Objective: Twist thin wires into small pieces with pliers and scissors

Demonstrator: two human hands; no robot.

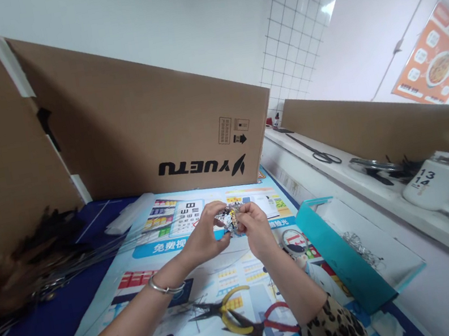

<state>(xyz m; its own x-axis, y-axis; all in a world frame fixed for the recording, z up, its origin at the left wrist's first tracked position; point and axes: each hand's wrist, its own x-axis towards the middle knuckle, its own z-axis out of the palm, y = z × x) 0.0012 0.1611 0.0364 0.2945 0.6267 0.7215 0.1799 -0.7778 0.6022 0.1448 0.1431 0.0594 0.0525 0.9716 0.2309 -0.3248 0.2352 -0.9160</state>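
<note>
From the head view, a person's two hands meet over the middle of the table, nearer its far edge than its near one, around a small silvery bundle point(230, 223) with yellowish bits, held up off the printed sheet point(103, 320) that covers the table. The right hand point(256, 225) pinches the bundle's right side between thumb and fingers. The left hand point(205, 235) is spread in a curve about its left side, thumb and fingers apart; whether all its fingertips touch is too small to tell. A metal bracelet point(164, 287) circles the left wrist. Towards the table's near edge, between the forearms, lie pliers with yellow handles point(223, 309) and, just beside them, pliers with red handles point(258, 331). Along the right edge stands an open teal box point(352, 264) with tangled wire point(360, 247) inside; a small round thing point(295, 241) sits between it and the right hand. Beyond the box, a shelf point(385, 191) carries a white mug point(425, 186) and scissors point(327, 158). A dark, blurred heap point(22, 270) lies by the left edge, and a cardboard panel point(143, 118) stands along the far edge.
</note>
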